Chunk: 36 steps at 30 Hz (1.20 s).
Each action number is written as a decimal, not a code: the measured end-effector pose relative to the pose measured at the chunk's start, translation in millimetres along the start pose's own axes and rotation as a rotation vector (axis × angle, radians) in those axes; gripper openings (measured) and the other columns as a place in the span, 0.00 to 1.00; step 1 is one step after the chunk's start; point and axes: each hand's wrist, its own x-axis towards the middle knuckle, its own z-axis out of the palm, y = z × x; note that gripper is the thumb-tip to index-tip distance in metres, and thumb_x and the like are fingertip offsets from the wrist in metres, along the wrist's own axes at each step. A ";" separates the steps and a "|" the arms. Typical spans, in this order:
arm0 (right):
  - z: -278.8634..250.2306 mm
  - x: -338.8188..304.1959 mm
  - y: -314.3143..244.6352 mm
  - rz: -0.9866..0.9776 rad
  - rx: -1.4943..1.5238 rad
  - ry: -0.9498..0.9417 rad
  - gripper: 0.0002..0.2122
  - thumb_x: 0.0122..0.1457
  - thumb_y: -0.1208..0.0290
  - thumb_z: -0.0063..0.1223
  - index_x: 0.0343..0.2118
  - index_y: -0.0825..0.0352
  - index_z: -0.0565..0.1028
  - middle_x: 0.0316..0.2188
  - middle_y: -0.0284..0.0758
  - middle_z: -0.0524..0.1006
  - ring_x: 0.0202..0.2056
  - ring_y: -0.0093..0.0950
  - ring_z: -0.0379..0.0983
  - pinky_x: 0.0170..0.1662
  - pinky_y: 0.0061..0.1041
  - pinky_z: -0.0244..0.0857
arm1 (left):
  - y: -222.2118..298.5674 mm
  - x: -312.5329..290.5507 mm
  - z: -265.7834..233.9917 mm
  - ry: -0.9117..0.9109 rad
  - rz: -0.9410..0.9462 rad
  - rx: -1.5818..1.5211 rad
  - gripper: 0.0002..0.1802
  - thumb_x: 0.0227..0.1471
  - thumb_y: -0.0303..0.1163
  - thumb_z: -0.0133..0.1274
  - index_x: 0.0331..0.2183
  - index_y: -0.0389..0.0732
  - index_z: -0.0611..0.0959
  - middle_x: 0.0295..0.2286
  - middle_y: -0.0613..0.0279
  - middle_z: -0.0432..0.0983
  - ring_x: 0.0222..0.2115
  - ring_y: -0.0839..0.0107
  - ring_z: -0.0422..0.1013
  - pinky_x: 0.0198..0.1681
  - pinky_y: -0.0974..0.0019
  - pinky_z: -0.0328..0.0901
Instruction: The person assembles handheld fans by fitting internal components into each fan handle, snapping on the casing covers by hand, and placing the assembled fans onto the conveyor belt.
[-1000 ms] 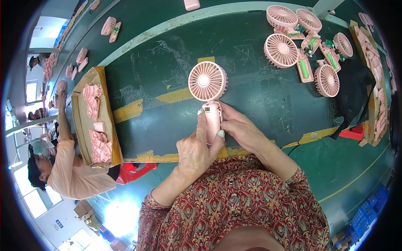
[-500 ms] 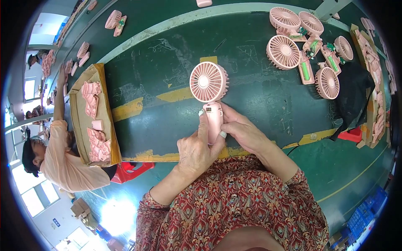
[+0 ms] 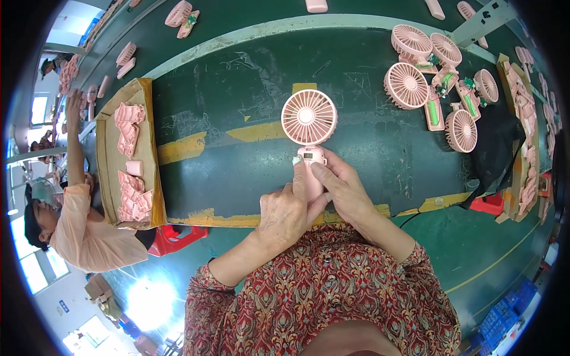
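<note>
- While fingers of left hand (image 3: 284, 215) and right hand (image 3: 349, 188) grasp 1 pink fan (image 3: 309, 121), 5 fans (image 3: 407, 86) clutter bench (image 3: 219, 184) right
- black cloth (image 3: 497, 148) beside them
- parts box (image 3: 158, 178) left

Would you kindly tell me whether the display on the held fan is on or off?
It appears on: pale, digit-like marks show in the dark display of the pink fan.

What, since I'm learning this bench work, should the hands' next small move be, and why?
Perhaps gently squeeze the handle of the pink fan: the left hand and right hand both hold it, and its front looks covered, unlike the open fans at right showing green parts.
</note>
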 end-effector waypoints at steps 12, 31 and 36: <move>-5.2 -7.6 -13.8 -0.111 0.200 -0.096 0.20 0.59 0.72 0.46 0.54 0.71 0.59 0.48 0.42 0.68 0.50 0.31 0.66 0.53 0.31 0.61 | -17.8 12.4 4.4 -0.306 -0.203 -1.012 0.18 0.56 0.39 0.47 0.39 0.32 0.71 0.28 0.57 0.75 0.27 0.77 0.70 0.32 0.69 0.67; 0.5 -7.8 -17.5 -0.163 0.179 0.016 0.19 0.55 0.73 0.52 0.48 0.71 0.63 0.42 0.42 0.72 0.45 0.31 0.70 0.49 0.31 0.65 | -15.5 13.4 6.6 -0.238 -0.092 -0.922 0.16 0.54 0.37 0.49 0.37 0.32 0.72 0.27 0.57 0.75 0.28 0.72 0.73 0.32 0.68 0.67; 2.3 5.3 -20.7 -0.133 0.064 -0.012 0.18 0.58 0.74 0.47 0.50 0.71 0.62 0.45 0.42 0.71 0.47 0.31 0.68 0.50 0.31 0.64 | -26.3 19.4 15.0 -0.291 -0.124 -1.125 0.17 0.56 0.39 0.47 0.40 0.34 0.71 0.29 0.64 0.74 0.26 0.76 0.69 0.32 0.73 0.65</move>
